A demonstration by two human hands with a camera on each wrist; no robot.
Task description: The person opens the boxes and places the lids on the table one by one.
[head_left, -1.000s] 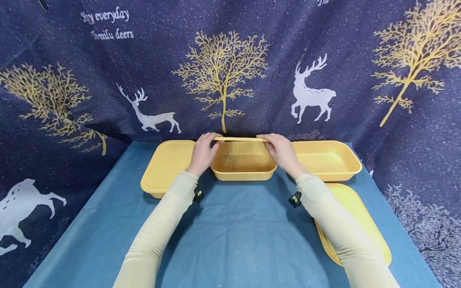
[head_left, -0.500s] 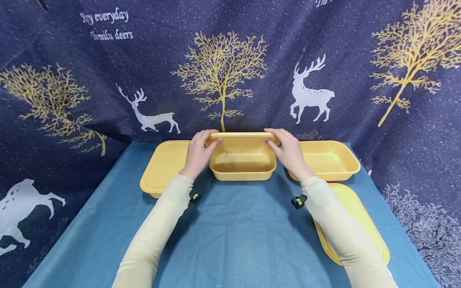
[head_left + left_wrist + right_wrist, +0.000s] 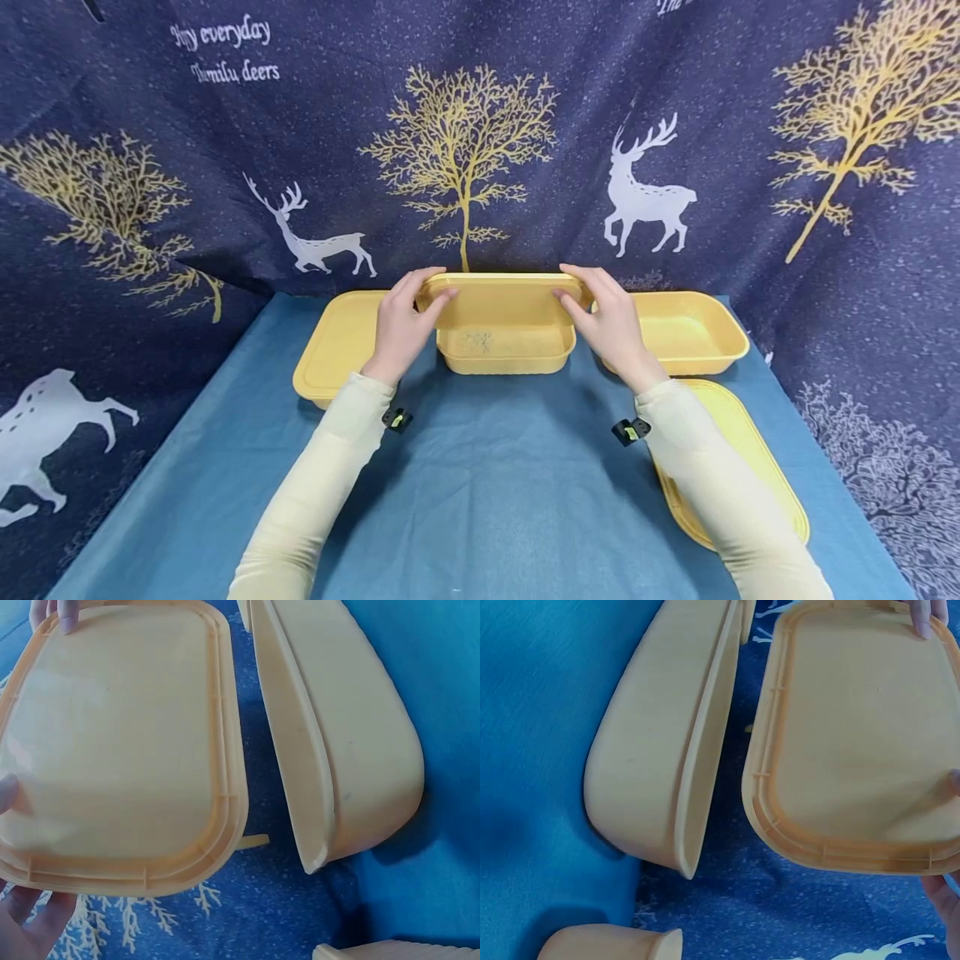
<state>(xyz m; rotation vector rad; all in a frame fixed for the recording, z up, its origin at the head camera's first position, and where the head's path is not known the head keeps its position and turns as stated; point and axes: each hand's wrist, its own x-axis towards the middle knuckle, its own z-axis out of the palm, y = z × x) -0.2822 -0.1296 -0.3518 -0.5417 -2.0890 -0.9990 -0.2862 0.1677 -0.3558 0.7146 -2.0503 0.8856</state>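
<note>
A yellow rectangular lid (image 3: 504,298) is held tilted above the back part of the middle yellow container (image 3: 506,366). My left hand (image 3: 399,323) pinches its left end, thumb on the near face and fingers behind. At the right end, my right hand (image 3: 611,327) grips the lid the same way. Both wrist views show the ridged rim of the lid (image 3: 124,742) raised apart from the container (image 3: 649,750), which stands uncovered on the table. Some dark specks show on the container's inside below the lid's lower edge.
To the left stands a lidded yellow container (image 3: 341,346), partly behind my left hand. An uncovered yellow container (image 3: 682,333) is at the right. A loose yellow lid (image 3: 738,454) lies under my right forearm on the blue cloth (image 3: 487,483). A patterned dark curtain (image 3: 525,225) hangs directly behind.
The lid was edge-on and has tipped so its near face shows, covering more of the container's inside. Both hands have spread slightly apart, rising a little with it.
</note>
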